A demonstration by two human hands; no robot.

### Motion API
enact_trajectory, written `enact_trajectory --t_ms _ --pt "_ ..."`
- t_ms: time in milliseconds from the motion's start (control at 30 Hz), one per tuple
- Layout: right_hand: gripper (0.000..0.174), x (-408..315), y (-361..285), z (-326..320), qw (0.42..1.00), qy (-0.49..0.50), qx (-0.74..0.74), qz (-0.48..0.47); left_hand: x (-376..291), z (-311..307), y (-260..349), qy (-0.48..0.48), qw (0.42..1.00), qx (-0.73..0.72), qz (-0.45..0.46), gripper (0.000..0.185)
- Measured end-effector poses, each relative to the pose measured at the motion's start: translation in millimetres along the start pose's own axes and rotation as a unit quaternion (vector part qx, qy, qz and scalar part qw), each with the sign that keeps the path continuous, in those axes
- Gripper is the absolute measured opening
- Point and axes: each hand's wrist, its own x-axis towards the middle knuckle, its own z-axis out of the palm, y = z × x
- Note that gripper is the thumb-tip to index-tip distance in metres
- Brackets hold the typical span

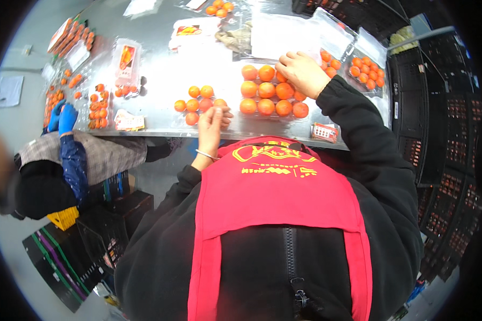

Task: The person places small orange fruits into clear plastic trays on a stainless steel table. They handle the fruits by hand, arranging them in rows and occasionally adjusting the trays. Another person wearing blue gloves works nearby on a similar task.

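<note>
Several rows of round orange fruits, apparently tomatoes (266, 90), sit in a clear plastic tray (265, 117) on the metal table (156, 80). My right hand (301, 72) reaches over the tray's upper right corner, its fingers bent down at the fruit there; whether it grips one is hidden. Left of the tray, my left hand (213, 120) is at the lower right of a loose group of similar fruits (192, 105), its fingers curled beside them. What lies under its fingers cannot be made out. A bracelet circles that wrist.
A printed card pack (324, 132) lies at the table's front edge. Filled clear packs (367, 73) stand at the right, beside stacked black crates (409, 112). A stack of white sheets or lids (285, 36) lies behind the tray. At the left, a co-worker's blue-gloved hands (67, 117) are near smaller fruit packs.
</note>
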Motion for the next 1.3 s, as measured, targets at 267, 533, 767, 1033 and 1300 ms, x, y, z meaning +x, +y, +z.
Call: enact_trajectory --t_ms 267,533,767,1033,1300 --pt "0.025 26.5 14.8 -5.0 0.987 -0.121 -0.047 -0.095 -16.6 -4.3 -4.9 -0.046 0.999 0.013 -0.005 0.034" --pt "0.025 8.1 45.5 -3.5 0.985 -0.082 0.149 -0.020 -1.6 -0.9 21.9 -0.025 0.999 0.004 0.027 0.032" --pt "0.026 -11.1 30.3 -11.6 0.993 0.050 0.103 -0.018 3.6 16.8 27.8 -0.058 0.995 0.069 0.033 0.032" --pt "0.016 -61.4 4.9 -29.3 0.943 0.079 0.180 0.268 -2.9 6.2 19.7 -0.036 0.999 0.036 0.005 0.033" --pt "0.007 -97.4 -20.5 -8.8 0.890 0.200 0.281 0.298 -6.3 3.8 16.5 -0.025 0.999 0.027 -0.010 0.032"
